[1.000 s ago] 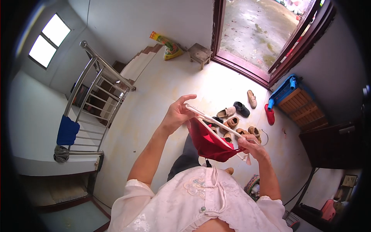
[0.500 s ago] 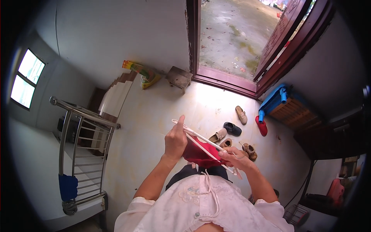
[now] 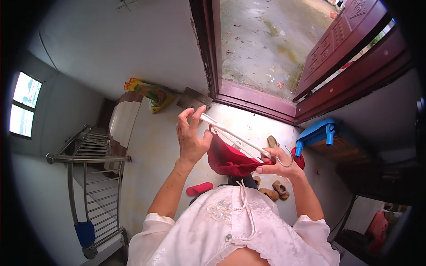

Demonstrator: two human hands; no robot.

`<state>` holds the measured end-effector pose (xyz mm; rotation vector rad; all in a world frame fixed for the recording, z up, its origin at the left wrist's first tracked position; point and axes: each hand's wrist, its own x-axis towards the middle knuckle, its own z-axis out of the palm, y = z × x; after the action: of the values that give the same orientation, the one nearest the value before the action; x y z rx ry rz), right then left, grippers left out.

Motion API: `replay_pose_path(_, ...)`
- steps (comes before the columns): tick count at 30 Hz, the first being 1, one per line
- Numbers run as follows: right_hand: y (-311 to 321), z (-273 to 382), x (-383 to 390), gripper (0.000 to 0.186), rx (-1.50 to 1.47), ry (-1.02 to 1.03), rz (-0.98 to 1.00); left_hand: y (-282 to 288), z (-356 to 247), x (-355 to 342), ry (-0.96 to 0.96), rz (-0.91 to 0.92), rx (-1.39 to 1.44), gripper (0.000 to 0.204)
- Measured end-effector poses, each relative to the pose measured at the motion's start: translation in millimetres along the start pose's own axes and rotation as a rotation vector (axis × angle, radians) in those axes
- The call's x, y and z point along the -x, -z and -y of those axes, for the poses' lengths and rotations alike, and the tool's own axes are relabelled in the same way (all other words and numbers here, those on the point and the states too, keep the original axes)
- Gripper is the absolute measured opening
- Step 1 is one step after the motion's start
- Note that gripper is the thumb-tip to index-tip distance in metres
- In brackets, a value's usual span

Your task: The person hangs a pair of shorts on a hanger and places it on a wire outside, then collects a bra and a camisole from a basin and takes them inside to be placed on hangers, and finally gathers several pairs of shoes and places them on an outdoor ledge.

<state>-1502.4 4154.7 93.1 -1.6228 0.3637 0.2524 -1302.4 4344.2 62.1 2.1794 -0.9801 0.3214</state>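
Note:
A white clothes hanger [image 3: 235,134] slants between my hands in front of my body, its far end higher at the left. My left hand [image 3: 191,137] has its fingertips at that end, with the thumb lower, beside a red garment [image 3: 226,159]. My right hand [image 3: 280,165] is closed round the hanger's other part, where the thin metal hook [image 3: 290,155] curves out over the hand. The garment hangs below the hanger, bunched towards my right fingers. Its exact kind cannot be made out, nor how it is fastened to the hanger.
Several shoes [image 3: 280,188] lie on the floor ahead, and a red slipper [image 3: 199,189] is left of my feet. A blue plastic rack [image 3: 317,131] stands right of the open door [image 3: 339,46]. Metal railing [image 3: 88,158] runs along the left; a small stool [image 3: 193,98] is by the wall.
Both hands have lifted the hanger and garment higher. My left fingers have loosened and spread somewhat. The garment shows more of its red cloth, and the hook now shows clearly by my right hand.

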Motion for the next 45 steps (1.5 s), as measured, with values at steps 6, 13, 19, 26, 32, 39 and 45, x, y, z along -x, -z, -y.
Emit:
replay_pose_path(6, 103, 49, -57, 0.016, 0.387, 0.284, -0.264, -49, -35, -150, -0.655, 0.300, 0.023, 0.025)
replay_pose_path(13, 215, 58, -101, 0.042, 0.795, 0.659, -0.699, -120, -70, -251, -0.648, 0.188, 0.030, 0.017)
replay_pose_path(19, 302, 40, -141, 0.039, 0.878, 0.691, -0.963, -188, -92, -327, -0.656, 0.226, 0.083, 0.021)
replay_pose_path(26, 411, 65, -199, 0.038, 0.971, 0.660, -1.073, -282, -87, -434, -0.474, 0.260, 0.104, 0.018)
replay_pose_path(32, 493, 60, -238, 0.017, -0.358, 0.368, -1.179, -330, -64, -531, -0.271, 0.163, 0.056, 0.017)
replay_pose_path(39, 612, 96, -324, 0.032, -0.672, 0.442, -1.146, -365, -77, -636, -0.258, 0.062, 0.150, 0.021)
replay_pose_path(45, 722, 104, -396, 0.025, -0.805, 0.607, -0.977, -425, -83, -716, -0.310, 0.028, 0.155, 0.018)
